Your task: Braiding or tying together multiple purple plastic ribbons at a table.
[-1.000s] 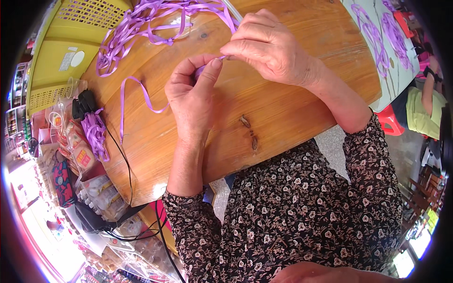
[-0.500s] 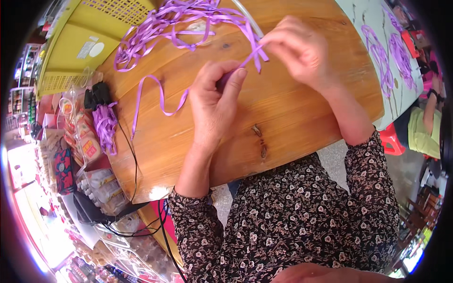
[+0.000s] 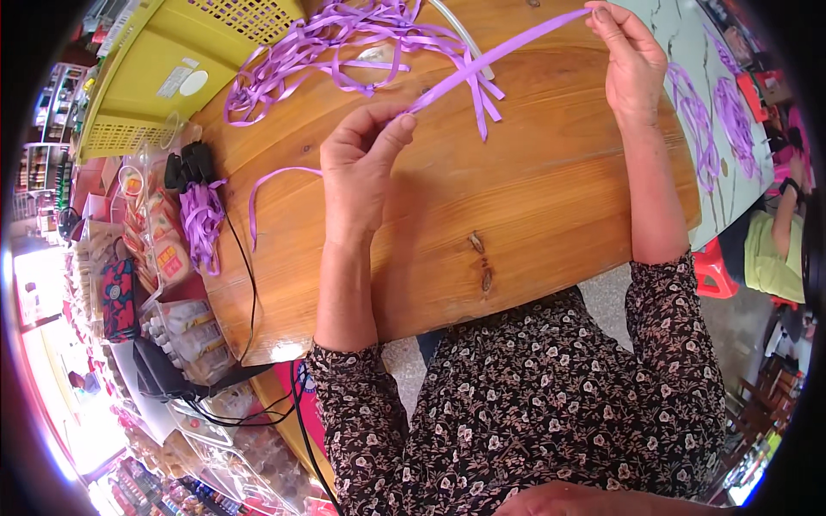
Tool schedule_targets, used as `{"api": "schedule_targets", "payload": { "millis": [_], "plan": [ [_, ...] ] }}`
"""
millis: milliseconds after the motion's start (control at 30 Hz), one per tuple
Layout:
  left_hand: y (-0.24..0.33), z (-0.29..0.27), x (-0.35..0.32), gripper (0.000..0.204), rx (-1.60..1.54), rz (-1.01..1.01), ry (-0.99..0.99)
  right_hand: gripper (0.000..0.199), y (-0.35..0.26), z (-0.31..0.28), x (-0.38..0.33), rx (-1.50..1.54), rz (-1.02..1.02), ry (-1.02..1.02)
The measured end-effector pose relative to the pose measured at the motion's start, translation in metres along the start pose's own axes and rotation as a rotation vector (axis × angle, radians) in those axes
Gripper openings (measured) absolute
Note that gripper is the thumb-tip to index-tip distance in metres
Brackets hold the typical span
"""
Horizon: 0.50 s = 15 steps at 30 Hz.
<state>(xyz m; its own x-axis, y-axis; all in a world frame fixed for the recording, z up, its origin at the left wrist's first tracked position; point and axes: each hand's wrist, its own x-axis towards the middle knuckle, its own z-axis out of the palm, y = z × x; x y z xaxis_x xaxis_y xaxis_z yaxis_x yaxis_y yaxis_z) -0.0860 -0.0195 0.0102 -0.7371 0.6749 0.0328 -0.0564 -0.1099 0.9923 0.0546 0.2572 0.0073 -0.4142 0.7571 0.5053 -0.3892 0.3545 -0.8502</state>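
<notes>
A flat purple ribbon (image 3: pixel 503 57) is stretched taut between my two hands, slanting up to the right above the wooden table. My left hand (image 3: pixel 361 163) pinches its lower end between thumb and fingers, and a loose tail (image 3: pixel 277 175) trails out on that hand's left side. At the far right, my right hand (image 3: pixel 635 70) pinches the other end between thumb and fingertips. Under the taut strip lie the cut ends of more ribbon, joined to a tangled purple ribbon pile (image 3: pixel 297 45) at the back of the table.
A yellow-green plastic basket (image 3: pixel 129 99) stands back left. Beside it lies a purple ribbon bundle (image 3: pixel 202 219) with black ends, near a black cable (image 3: pixel 253 301). A pale tube (image 3: pixel 460 27) is at the back. More ribbon coils (image 3: pixel 734 116) rest on the marble-patterned table, past which another person (image 3: pixel 770 249) sits.
My right hand has moved up and right, away from my left, drawing the ribbon out long and straight. My left hand has shifted slightly left, and the trailing tail has shortened.
</notes>
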Motion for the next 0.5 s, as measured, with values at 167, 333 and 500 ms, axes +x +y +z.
{"api": "schedule_targets", "payload": {
  "millis": [167, 333, 500],
  "plan": [
    [-0.005, -0.008, -0.005, 0.014, -0.113, -0.069, -0.026, 0.023, -0.055, 0.062, -0.03, -0.931, -0.754, -0.155],
    [-0.001, 0.008, -0.01, 0.028, -0.179, -0.131, -0.11, 0.036, -0.054, 0.078, -0.072, -0.573, -0.649, -0.681],
    [-0.001, 0.019, -0.018, 0.037, -0.13, -0.201, -0.101, 0.034, -0.039, 0.083, -0.08, -0.371, -0.587, -0.669]
  ]
}}
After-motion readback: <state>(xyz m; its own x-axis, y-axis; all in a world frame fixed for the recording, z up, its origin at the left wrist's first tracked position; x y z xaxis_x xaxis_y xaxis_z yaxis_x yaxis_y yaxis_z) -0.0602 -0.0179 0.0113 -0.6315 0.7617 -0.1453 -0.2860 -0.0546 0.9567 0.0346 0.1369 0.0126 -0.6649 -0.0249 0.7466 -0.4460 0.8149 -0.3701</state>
